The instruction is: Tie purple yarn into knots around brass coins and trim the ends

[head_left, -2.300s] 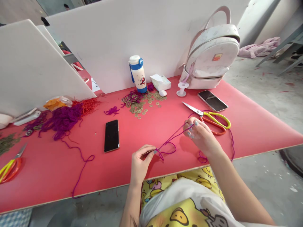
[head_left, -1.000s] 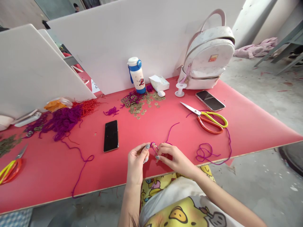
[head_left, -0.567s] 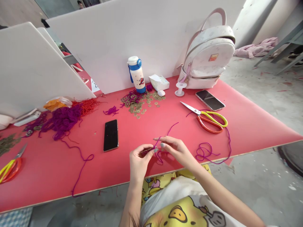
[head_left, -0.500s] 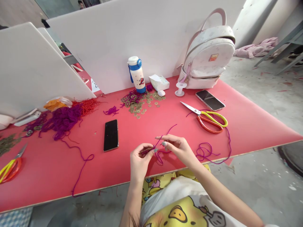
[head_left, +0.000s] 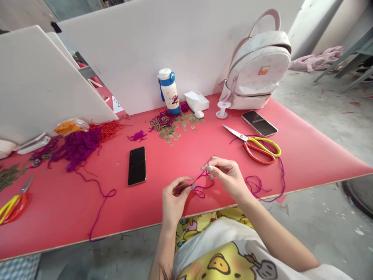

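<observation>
My left hand (head_left: 174,197), near the table's front edge, pinches a small bundle of brass coins (head_left: 181,189) with purple cord around it; the fingers hide most of it. Up and to the right, my right hand (head_left: 225,174) grips the purple cord (head_left: 199,178) between thumb and fingers. The cord runs taut from one hand to the other, and a slack loop hangs below. More of this cord lies curled on the table by my right forearm. Scissors (head_left: 253,144) with one yellow and one red handle rest beyond my right hand, blades pointing left.
On the red table (head_left: 163,155) lie a black phone (head_left: 136,166), a second phone (head_left: 259,123), scattered coins (head_left: 169,132), purple yarn (head_left: 77,147) and other scissors (head_left: 16,204). A bottle (head_left: 169,91), white spool (head_left: 223,110) and backpack (head_left: 258,70) stand by the white partition (head_left: 175,42).
My right hand has moved up and right, drawing the cord away from my left hand. The cord's free end no longer sticks up above the fingers. My left hand barely shifted.
</observation>
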{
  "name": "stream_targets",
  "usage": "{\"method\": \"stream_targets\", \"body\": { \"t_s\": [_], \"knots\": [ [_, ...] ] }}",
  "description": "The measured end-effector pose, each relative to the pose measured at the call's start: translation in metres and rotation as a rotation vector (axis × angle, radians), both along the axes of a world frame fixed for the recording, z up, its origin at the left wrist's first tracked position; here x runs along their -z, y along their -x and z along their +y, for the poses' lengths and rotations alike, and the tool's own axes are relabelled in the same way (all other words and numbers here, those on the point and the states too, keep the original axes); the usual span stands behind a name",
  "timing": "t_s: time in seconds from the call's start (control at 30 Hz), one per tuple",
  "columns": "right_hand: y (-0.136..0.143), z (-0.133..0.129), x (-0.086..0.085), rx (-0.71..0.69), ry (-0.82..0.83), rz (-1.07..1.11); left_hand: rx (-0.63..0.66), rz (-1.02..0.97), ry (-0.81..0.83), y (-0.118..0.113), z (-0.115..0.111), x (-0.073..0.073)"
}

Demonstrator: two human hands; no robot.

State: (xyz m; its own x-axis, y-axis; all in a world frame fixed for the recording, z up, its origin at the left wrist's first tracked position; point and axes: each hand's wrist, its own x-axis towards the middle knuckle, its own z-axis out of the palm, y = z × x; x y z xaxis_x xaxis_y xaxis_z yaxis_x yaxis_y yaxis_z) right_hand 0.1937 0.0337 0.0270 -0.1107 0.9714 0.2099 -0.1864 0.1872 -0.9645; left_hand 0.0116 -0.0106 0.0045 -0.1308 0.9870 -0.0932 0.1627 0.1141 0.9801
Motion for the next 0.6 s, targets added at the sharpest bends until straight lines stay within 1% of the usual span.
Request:
{"method": "stream_targets", "body": {
  "t_s": [0.1,0.2,0.27,0.37,0.43,0.53,0.57,0.6],
  "knots": [
    [-0.002,0.003,0.002,0.014,0.015,-0.043,0.034,0.001,-0.002,0.001,0.001,0.000],
    [-0.007,0.009,0.006,0.040,-0.019,-0.162,0.064,-0.028,0.012,0.001,0.002,0.000],
    [-0.012,0.013,0.008,0.056,-0.068,-0.286,0.052,-0.071,0.038,0.000,0.002,0.000],
    [-0.017,0.016,0.013,0.064,-0.153,-0.499,-0.011,-0.118,0.064,-0.002,0.003,0.001],
    [-0.018,0.014,0.017,0.117,-0.221,-0.610,-0.034,-0.121,0.065,-0.001,0.004,0.000],
    [-0.013,0.004,0.021,0.215,-0.301,-0.678,-0.042,-0.117,0.059,-0.001,0.007,-0.001],
    [-0.009,0.000,0.022,0.206,-0.312,-0.687,-0.043,-0.117,0.056,-0.001,0.008,-0.002],
    [-0.005,-0.005,0.023,0.170,-0.316,-0.693,-0.040,-0.115,0.057,-0.001,0.008,-0.003]
  ]
}}
